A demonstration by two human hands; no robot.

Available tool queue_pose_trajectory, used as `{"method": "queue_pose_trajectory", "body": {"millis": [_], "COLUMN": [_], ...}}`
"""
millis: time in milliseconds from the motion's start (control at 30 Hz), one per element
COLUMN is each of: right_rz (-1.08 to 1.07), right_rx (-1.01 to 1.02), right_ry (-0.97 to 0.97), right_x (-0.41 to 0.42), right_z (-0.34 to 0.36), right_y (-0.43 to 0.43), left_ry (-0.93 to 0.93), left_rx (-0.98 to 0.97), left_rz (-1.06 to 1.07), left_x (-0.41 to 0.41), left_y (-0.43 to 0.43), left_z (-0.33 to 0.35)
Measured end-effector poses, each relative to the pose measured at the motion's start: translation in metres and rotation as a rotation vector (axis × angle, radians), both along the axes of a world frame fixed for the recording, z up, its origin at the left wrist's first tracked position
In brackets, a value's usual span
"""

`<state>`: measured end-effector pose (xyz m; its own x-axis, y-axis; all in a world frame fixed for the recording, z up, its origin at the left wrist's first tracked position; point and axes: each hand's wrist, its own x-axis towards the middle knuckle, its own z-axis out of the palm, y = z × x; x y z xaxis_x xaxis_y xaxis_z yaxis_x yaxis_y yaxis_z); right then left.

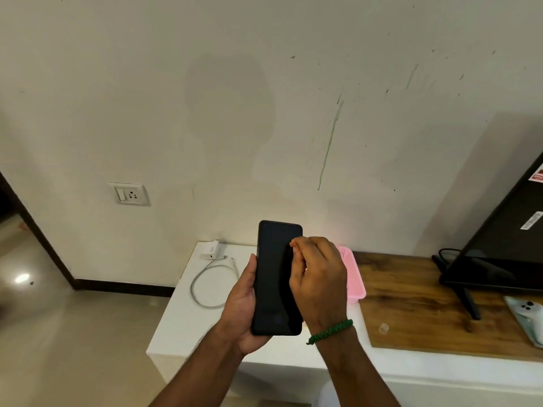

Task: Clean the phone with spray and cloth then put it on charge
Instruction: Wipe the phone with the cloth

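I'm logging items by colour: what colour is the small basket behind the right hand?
The basket is pink, seen in the head view and partly hidden by the right hand.

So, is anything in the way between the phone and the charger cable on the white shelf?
Nothing visible. The left hand holds the phone above the shelf, and the cable lies to its left beside the charger, with only bare shelf between. The right hand holds a cloth to the screen.
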<state>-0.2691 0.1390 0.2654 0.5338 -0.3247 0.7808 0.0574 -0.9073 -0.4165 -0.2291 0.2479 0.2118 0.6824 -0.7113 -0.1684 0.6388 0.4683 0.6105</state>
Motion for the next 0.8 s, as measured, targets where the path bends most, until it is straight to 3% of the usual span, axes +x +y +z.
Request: {"method": "queue_pose_trajectory", "body": {"millis": [233,433,567,700,800], "right_rz": [0.06,0.223,0.032,0.127,0.082], "right_rx": [-0.017,-0.004,0.132,-0.009,-0.008], "right_ry": [0.015,0.169,0.119,0.084,0.068], "right_x": [-0.002,-0.01,-0.011,-0.013,-0.012], "right_z": [-0.002,-0.016,-0.003,-0.003,-0.004], "right_y": [0.024,0.046,0.066,0.043,0.02], "left_ry": [-0.013,0.028,0.034,0.029,-0.002], "left_rx": [-0.035,-0.086,-0.069,-0.048,-0.048], "left_rz": [-0.036,-0.032,-0.035,-0.01,-0.032], "left_x": [-0.002,-0.005,-0.006,-0.003,0.0], "left_y": [0.001,0.002,0.003,0.003,0.004], "left_z": [0.009,0.012,0.01,0.009,0.008]}}
